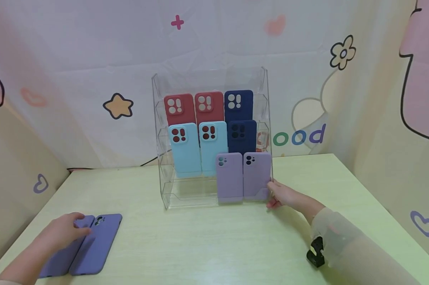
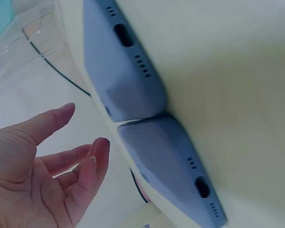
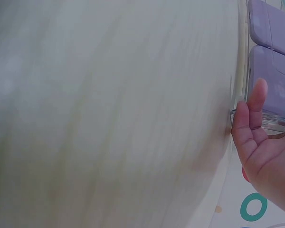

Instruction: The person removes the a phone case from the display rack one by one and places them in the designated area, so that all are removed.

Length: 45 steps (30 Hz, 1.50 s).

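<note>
The rack [image 1: 189,194] seems steadied, lower right corner pinched by the right hand [image 1: 283,194]; a case [image 1: 97,247] should be gripped by the loosely parted left hand [image 1: 61,232].

Loose cream sleeve [image 1: 356,245] worn near the desk's right edge [image 1: 363,198], small angular black device [image 1: 317,259] worn beside its cuff [image 1: 317,217], left hand [image 1: 62,231] and right hand [image 1: 282,193] bare
</note>
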Each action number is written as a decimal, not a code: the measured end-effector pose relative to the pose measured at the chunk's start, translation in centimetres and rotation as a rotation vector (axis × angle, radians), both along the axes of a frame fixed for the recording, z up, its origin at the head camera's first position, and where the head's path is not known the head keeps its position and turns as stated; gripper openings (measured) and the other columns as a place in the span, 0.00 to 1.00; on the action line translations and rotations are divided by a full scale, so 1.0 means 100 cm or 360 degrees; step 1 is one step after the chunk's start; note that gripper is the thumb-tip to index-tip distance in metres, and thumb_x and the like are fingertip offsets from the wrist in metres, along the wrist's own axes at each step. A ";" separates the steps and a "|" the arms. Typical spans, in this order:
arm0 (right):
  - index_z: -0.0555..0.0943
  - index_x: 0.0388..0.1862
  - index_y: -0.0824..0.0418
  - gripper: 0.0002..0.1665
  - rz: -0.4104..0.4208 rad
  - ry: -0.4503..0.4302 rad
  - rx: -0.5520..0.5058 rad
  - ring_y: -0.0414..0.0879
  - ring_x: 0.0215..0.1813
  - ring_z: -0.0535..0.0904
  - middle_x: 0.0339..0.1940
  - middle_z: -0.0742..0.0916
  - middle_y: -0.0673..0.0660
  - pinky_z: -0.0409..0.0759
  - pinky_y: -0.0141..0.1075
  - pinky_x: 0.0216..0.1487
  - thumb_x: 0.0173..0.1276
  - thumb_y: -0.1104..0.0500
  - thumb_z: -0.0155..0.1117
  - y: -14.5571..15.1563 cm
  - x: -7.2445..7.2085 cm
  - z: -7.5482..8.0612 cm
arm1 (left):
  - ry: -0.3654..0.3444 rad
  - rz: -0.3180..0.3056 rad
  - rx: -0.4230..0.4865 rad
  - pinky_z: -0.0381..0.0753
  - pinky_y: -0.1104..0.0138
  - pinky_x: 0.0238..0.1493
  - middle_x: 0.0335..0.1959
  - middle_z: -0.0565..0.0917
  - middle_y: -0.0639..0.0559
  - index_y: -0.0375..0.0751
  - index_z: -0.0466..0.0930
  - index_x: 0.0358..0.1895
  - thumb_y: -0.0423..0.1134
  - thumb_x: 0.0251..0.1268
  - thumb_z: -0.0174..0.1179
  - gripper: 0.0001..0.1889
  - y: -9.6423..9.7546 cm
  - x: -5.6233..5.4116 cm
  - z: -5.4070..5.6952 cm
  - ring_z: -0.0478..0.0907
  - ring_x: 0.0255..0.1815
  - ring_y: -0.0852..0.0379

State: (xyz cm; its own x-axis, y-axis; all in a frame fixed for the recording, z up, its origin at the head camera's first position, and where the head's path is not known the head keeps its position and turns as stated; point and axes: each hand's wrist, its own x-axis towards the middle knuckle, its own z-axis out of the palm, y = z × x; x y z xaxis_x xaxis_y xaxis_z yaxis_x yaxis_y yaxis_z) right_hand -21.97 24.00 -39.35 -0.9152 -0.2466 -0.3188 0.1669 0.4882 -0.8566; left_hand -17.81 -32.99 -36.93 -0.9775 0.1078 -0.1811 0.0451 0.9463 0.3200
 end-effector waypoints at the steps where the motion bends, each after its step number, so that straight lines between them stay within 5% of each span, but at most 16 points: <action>1: 0.35 0.73 0.69 0.36 -0.0004 0.0002 -0.0003 0.47 0.29 0.76 0.64 0.59 0.78 0.79 0.40 0.37 0.71 0.55 0.28 0.000 0.000 0.000 | 0.0007 0.0011 0.0024 0.74 0.52 0.36 0.33 0.81 0.39 0.17 0.64 0.55 0.48 0.56 0.63 0.36 0.001 0.000 0.002 0.79 0.30 0.51; 11: 0.35 0.73 0.70 0.36 -0.0025 -0.0010 -0.0004 0.47 0.28 0.77 0.63 0.60 0.79 0.79 0.40 0.36 0.71 0.55 0.28 -0.001 0.000 -0.001 | 0.0247 -0.0057 0.0267 0.76 0.55 0.37 0.42 0.81 0.39 0.25 0.67 0.59 0.49 0.64 0.58 0.30 0.020 0.003 0.015 0.78 0.44 0.38; 17: 0.35 0.73 0.68 0.36 -0.0024 -0.0012 -0.0008 0.47 0.28 0.76 0.64 0.59 0.77 0.79 0.40 0.36 0.71 0.55 0.28 0.000 -0.001 -0.002 | 0.0324 -0.0120 0.0507 0.77 0.61 0.38 0.46 0.79 0.40 0.28 0.68 0.60 0.46 0.65 0.58 0.28 0.049 0.005 0.025 0.78 0.47 0.41; 24: 0.35 0.72 0.71 0.37 -0.0030 -0.0002 -0.0020 0.46 0.27 0.77 0.63 0.59 0.79 0.79 0.40 0.36 0.70 0.56 0.28 -0.001 0.000 -0.002 | 0.0324 -0.0241 0.0833 0.77 0.63 0.43 0.52 0.77 0.40 0.33 0.69 0.61 0.45 0.66 0.56 0.25 0.092 0.001 0.032 0.75 0.52 0.43; 31: 0.35 0.72 0.71 0.37 -0.0054 0.0005 -0.0032 0.45 0.26 0.77 0.63 0.58 0.80 0.79 0.39 0.35 0.70 0.56 0.28 -0.001 0.000 -0.003 | 0.0224 -0.0324 0.1050 0.75 0.55 0.51 0.52 0.76 0.40 0.34 0.69 0.60 0.42 0.66 0.57 0.23 0.139 -0.010 0.024 0.75 0.52 0.45; 45: 0.36 0.73 0.70 0.36 -0.0026 -0.0014 -0.0003 0.47 0.29 0.76 0.64 0.58 0.77 0.79 0.39 0.36 0.72 0.55 0.27 -0.001 0.000 -0.001 | 0.0053 -0.0388 0.1355 0.73 0.55 0.55 0.54 0.76 0.40 0.34 0.68 0.62 0.36 0.67 0.56 0.22 0.217 -0.034 0.009 0.75 0.53 0.46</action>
